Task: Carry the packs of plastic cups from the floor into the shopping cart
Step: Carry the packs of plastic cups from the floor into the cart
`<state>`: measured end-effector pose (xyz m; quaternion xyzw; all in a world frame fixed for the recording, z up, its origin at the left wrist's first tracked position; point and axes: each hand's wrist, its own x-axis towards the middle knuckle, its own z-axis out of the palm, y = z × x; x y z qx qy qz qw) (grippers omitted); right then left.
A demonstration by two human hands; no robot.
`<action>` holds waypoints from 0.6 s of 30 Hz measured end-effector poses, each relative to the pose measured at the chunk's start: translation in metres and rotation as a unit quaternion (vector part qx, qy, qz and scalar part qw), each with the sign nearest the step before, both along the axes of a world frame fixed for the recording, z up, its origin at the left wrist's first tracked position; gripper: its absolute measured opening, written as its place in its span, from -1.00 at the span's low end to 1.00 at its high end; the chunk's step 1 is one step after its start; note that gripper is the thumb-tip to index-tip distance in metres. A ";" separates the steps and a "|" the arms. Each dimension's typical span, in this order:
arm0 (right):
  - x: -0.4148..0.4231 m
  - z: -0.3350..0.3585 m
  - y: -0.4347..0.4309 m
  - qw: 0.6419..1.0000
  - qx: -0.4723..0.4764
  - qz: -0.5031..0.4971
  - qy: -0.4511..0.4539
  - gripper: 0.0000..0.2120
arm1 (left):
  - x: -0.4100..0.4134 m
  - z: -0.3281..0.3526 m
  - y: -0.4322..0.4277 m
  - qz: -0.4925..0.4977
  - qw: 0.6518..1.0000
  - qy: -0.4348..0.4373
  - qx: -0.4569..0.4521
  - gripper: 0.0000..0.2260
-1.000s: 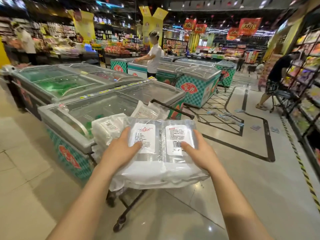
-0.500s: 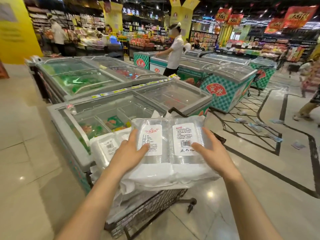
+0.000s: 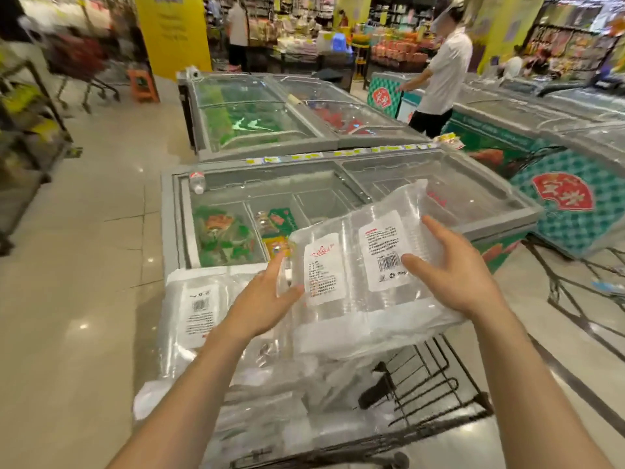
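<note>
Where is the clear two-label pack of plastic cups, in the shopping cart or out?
Out: left hand and right hand hold the clear cup pack tilted above the black wire shopping cart.

Carrier: shopping cart, black wire, standing on glossy beige tiled floor. Basket loaded with clear packs of plastic cups, heaped toward 9 o'clock. Chest freezer stands on the floor just beside the cart at 12 o'clock.
</note>
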<state>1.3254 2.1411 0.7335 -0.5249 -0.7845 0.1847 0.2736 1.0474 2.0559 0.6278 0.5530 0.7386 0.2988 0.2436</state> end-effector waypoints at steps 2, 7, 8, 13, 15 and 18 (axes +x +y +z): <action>-0.006 -0.005 0.027 0.999 0.014 0.014 -0.040 -0.29 | -0.011 -0.021 0.010 0.035 0.996 0.076 -0.035 -0.31; -0.026 -0.028 0.067 0.994 -0.004 0.027 -0.101 -0.31 | -0.026 -0.069 0.020 0.090 0.952 0.211 -0.201 -0.31; -0.031 -0.035 0.074 0.994 -0.011 0.025 -0.110 -0.30 | -0.027 -0.075 0.020 0.091 0.946 0.219 -0.219 -0.32; -0.064 -0.092 0.095 0.984 -0.065 0.049 -0.156 -0.28 | -0.033 -0.088 0.024 0.095 0.937 0.247 -0.228 -0.39; -0.077 -0.117 0.093 0.980 -0.094 0.053 -0.165 -0.28 | -0.036 -0.088 0.025 0.088 0.935 0.250 -0.237 -0.38; -0.083 -0.139 0.091 0.981 -0.095 0.038 -0.167 -0.27 | -0.040 -0.089 0.026 0.082 0.926 0.262 -0.260 -0.34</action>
